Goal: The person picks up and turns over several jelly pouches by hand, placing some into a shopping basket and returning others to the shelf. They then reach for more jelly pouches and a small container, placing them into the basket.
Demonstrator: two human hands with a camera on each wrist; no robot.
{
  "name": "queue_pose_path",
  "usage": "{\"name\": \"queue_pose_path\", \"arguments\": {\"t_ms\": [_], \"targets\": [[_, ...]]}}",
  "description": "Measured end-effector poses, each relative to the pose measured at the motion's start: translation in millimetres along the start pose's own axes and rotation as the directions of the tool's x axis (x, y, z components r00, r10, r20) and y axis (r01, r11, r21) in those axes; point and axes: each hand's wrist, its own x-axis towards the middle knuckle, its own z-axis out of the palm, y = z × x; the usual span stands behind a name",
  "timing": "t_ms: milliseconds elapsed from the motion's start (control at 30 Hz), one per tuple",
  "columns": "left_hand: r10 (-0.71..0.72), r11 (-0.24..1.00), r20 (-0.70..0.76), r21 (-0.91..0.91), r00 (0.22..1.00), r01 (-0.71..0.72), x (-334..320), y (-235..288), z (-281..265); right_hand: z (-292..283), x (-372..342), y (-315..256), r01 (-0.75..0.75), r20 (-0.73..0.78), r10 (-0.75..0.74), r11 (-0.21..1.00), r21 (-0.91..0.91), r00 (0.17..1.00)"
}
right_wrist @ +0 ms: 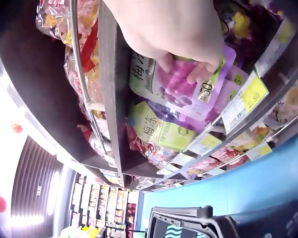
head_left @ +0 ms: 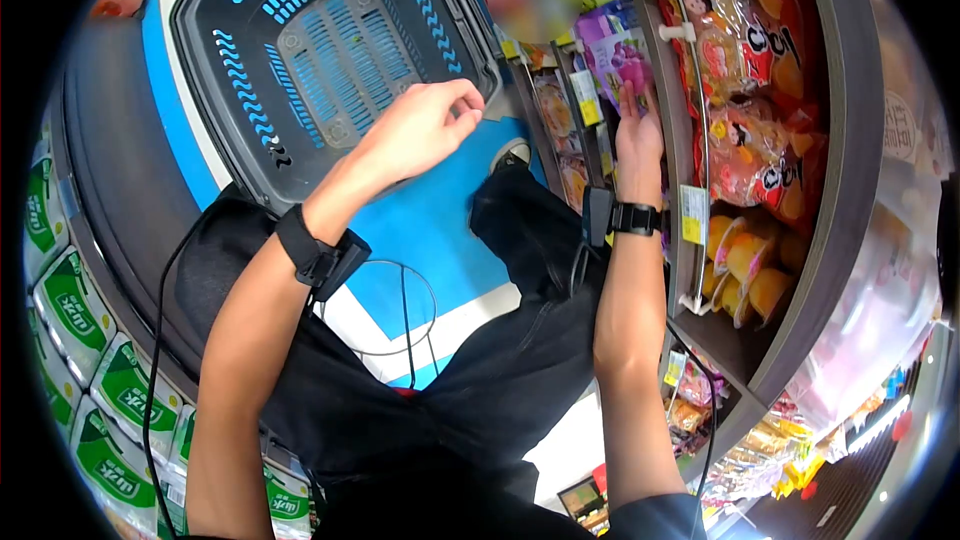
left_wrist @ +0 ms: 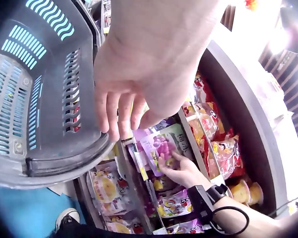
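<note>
My right hand [head_left: 640, 140] reaches into the shelf on the right. Its fingertips touch the front of a purple packet [right_wrist: 179, 84] with a grape-like picture and "50" printed on it. From the left wrist view, the same purple packet [left_wrist: 159, 146] leans among other packets, with the right hand [left_wrist: 186, 171] at its lower edge. My left hand [head_left: 425, 128] hangs over the near right corner of a dark grey shopping basket [head_left: 205, 70], fingers loosely bent and holding nothing. A light green packet [right_wrist: 174, 136] lies beside the purple one.
Price tags [right_wrist: 246, 104] line the shelf edge. Red bags [head_left: 745, 40] and loose jelly cups [head_left: 745, 260] fill the neighbouring shelf, behind a metal rail. Green-and-white packs [head_left: 75, 310] are stacked at the left. One shoe [head_left: 510, 153] stands on the blue floor [head_left: 450, 200].
</note>
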Motion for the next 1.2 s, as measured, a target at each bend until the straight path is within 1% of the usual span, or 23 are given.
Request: {"name": "queue_pose_path", "arguments": {"t_ms": [33,67,100,133,200,233,333,467,500,567,600,700,767,800,867,900,1000,1033,1133,1200], "targets": [[0.021,1.000,-0.037,0.003,0.999,-0.021,3,-1,2,4,-1,1,-0.015,-0.025,0.015,1.000,-0.005,1.000],[0.083,0.996,-0.064,0.037,0.995,-0.081,12,-4,5,7,-1,3,-0.033,-0.053,0.033,0.999,-0.014,0.998],[0.140,0.989,-0.083,0.067,0.987,-0.135,24,-8,8,8,-2,6,-0.058,-0.031,0.058,0.998,0.009,0.998],[0.200,0.977,-0.100,0.095,0.975,-0.191,39,-10,12,15,-7,7,-0.069,-0.056,0.069,0.998,-0.008,0.996],[0.242,0.967,-0.139,0.120,0.960,-0.226,82,-8,22,27,-17,7,-0.081,-0.106,0.075,0.995,-0.051,0.992],[0.265,0.960,-0.168,0.134,0.949,-0.245,108,-11,31,32,-21,7,-0.040,-0.126,0.032,0.997,-0.062,0.992],[0.346,0.937,-0.233,0.138,0.909,-0.322,173,-7,53,34,-22,8,-0.005,-0.163,-0.014,0.994,-0.110,0.987],[0.366,0.904,-0.147,0.291,0.919,-0.313,231,-2,70,32,-19,6,0.001,-0.112,-0.021,0.985,-0.172,0.993],[0.359,0.895,-0.118,0.326,0.926,-0.305,238,1,72,35,-20,4,-0.027,-0.128,0.005,0.984,-0.176,0.992],[0.323,0.873,-0.058,0.404,0.945,-0.273,250,4,74,28,-10,4,-0.061,-0.100,0.044,0.981,-0.183,0.994],[0.339,0.866,-0.051,0.406,0.939,-0.291,255,4,74,26,-6,4,-0.080,-0.087,0.065,0.979,-0.186,0.994],[0.393,0.839,-0.018,0.416,0.920,-0.350,270,-1,72,20,0,10,-0.080,-0.101,0.056,0.963,-0.259,0.993],[0.439,0.815,0.011,0.415,0.898,-0.404,282,1,78,19,3,13,-0.046,-0.124,0.017,0.970,-0.238,0.992],[0.480,0.804,-0.004,0.402,0.877,-0.438,286,1,83,19,6,13,-0.027,-0.135,-0.004,0.973,-0.227,0.991],[0.556,0.777,-0.035,0.378,0.831,-0.504,293,-1,94,19,13,15,-0.028,-0.128,0.004,0.983,-0.184,0.992],[0.555,0.810,-0.089,0.283,0.827,-0.513,297,-3,96,18,16,15,-0.027,-0.126,0.007,0.986,-0.163,0.992],[0.702,0.711,-0.177,0.231,0.690,-0.664,305,-13,99,23,26,24,0.040,-0.233,-0.069,0.991,-0.124,0.970],[0.656,0.752,-0.189,0.248,0.730,-0.611,308,-12,102,26,27,24,0.028,-0.269,-0.070,0.987,-0.156,0.961],[0.643,0.765,-0.230,0.215,0.730,-0.607,296,-13,101,25,29,29,0.075,-0.233,-0.122,0.977,-0.200,0.965],[0.597,0.801,-0.191,0.200,0.779,-0.565,283,-13,96,25,25,30,0.100,-0.234,-0.172,0.951,-0.292,0.957]]}}
